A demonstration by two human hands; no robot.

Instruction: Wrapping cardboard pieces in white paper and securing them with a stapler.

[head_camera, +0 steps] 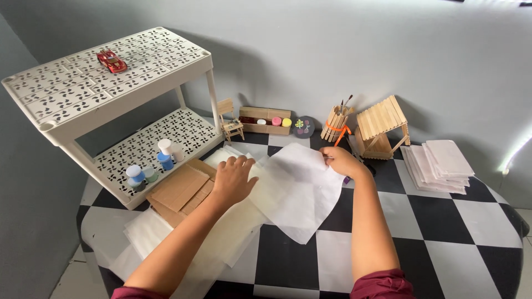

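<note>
My left hand point(233, 178) lies flat with spread fingers on a pile of thin translucent paper sheets point(221, 232) on the checkered table. My right hand point(342, 161) pinches the far edge of one white sheet point(299, 191), which is lifted slightly and hangs diagonally between the two hands, its corner pointing toward me. Both forearms reach in from the bottom, in dark red sleeves.
A white perforated two-tier shelf point(111, 77) stands at left with a red toy car point(112, 61) on top and small paint bottles point(149, 166) below. Brown cardboard point(180, 191) lies beside it. At the back: a stick house point(381, 127), a brush holder point(337, 124), a paint tray point(265, 120). Stacked white sheets point(438, 165) sit right.
</note>
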